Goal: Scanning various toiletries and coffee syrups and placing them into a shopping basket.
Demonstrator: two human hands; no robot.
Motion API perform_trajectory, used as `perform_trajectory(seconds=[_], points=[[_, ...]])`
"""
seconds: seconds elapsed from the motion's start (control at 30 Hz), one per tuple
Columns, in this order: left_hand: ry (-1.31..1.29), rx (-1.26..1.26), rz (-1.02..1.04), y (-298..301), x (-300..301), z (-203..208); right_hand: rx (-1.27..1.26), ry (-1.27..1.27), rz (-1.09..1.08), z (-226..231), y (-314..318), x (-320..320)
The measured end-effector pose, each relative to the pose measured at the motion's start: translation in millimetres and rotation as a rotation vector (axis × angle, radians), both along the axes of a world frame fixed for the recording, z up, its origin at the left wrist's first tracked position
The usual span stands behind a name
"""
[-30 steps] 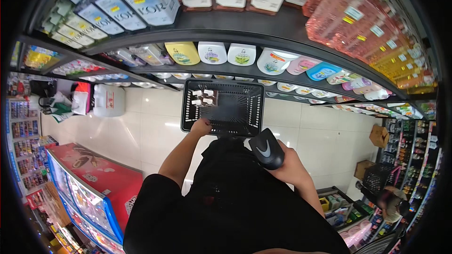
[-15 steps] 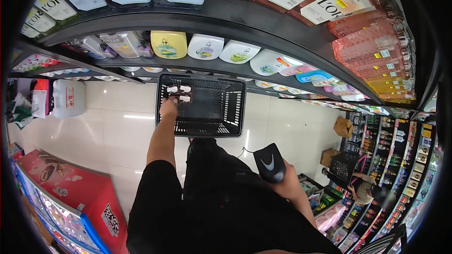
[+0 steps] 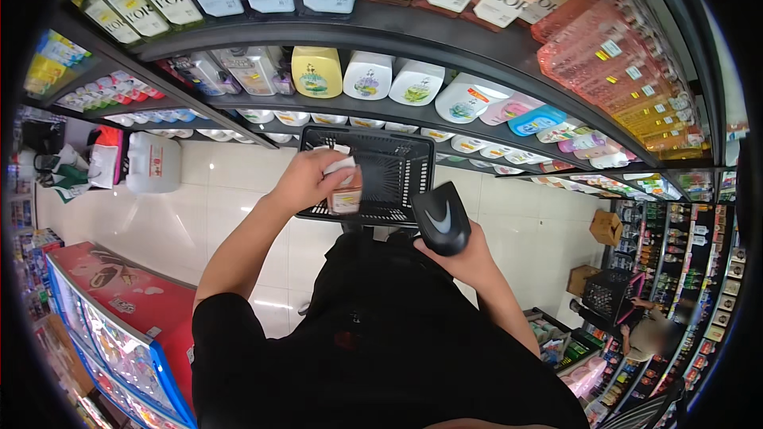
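Observation:
My left hand [image 3: 306, 180] is closed around the white top of a small bottle [image 3: 345, 198] with a clear pinkish-brown body and a pale label. The bottle hangs tilted over the near left part of a black plastic basket [image 3: 311, 140], whose inside is partly hidden by hand and bottle. A second white top shows beside my fingers; I cannot tell whether it belongs to another bottle. My right hand [image 3: 463, 254] grips a black barcode scanner [image 3: 442, 221] by its lower part, its head pointing up and left near the basket's right front corner.
Ahead stand dark shelves [image 3: 445, 36] with rows of bottles. A white jug [image 3: 153, 162] is on the tiled floor at left, near a red and blue freezer [image 3: 119, 294]. At right, a person [image 3: 648, 335] is beside a stacked crate [image 3: 608, 298] and cardboard boxes [image 3: 606, 226].
My left hand has risen out of the basket with a bottle and come nearer. The scanner in my right hand has moved up and slightly left, toward the basket.

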State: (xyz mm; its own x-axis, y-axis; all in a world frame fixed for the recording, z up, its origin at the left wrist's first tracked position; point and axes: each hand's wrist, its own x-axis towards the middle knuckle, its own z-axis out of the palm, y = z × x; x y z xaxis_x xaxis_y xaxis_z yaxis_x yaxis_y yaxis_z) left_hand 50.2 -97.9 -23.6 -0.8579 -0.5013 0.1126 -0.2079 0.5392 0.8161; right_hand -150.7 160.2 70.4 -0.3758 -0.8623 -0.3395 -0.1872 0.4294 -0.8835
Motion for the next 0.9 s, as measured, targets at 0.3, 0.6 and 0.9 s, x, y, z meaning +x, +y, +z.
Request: perform_trajectory(seconds=[0.3,0.6,0.9], points=[[0.453,0.598,0.205,35,-69,128,-0.377,-0.252,-0.027,6,-9,-19],[0.696,1.007,0.286,151,-76,76,-0.366,0.220,-0.194,32,-7,12],[0.745,1.927,-0.387,47,-20,59,-0.304,0.172,0.506,97,20,-11]])
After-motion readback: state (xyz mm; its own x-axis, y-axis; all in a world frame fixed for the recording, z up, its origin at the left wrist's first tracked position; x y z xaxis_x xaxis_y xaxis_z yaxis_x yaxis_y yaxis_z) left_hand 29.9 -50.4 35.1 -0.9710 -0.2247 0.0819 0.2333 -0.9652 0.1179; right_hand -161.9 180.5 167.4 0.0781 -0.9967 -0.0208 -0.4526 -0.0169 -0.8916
